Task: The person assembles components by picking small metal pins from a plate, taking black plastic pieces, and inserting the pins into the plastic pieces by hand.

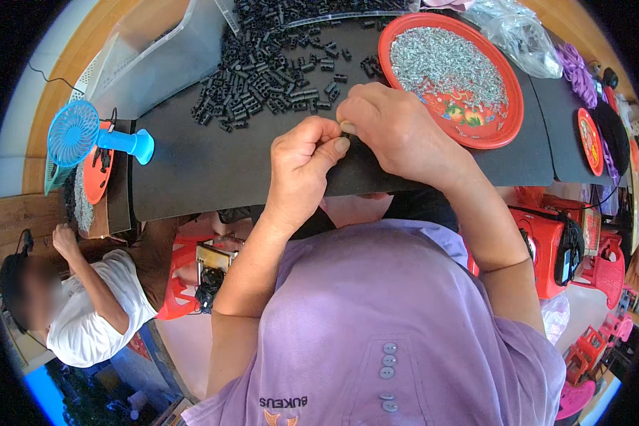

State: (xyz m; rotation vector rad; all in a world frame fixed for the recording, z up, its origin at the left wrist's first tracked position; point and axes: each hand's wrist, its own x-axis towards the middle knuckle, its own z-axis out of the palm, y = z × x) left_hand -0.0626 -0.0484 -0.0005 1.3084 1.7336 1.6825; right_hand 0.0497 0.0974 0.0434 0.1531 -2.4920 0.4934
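My left hand (302, 160) and my right hand (390, 128) meet over the near part of a black table (192, 163). Both pinch one small black part (344, 138) between their fingertips; most of it is hidden by the fingers. Just beyond the hands lies a heap of several small black plastic parts (263, 71). To the right of my right hand stands a red plate (504, 121) filled with small silvery metal pieces (444, 60).
A blue hand-held fan (85, 135) lies at the table's left end beside a second red plate (96, 181). Clear plastic bags (515, 32) sit at the back right. A person in a white shirt (92, 312) sits at the left. Red stools (554, 248) stand at the right.
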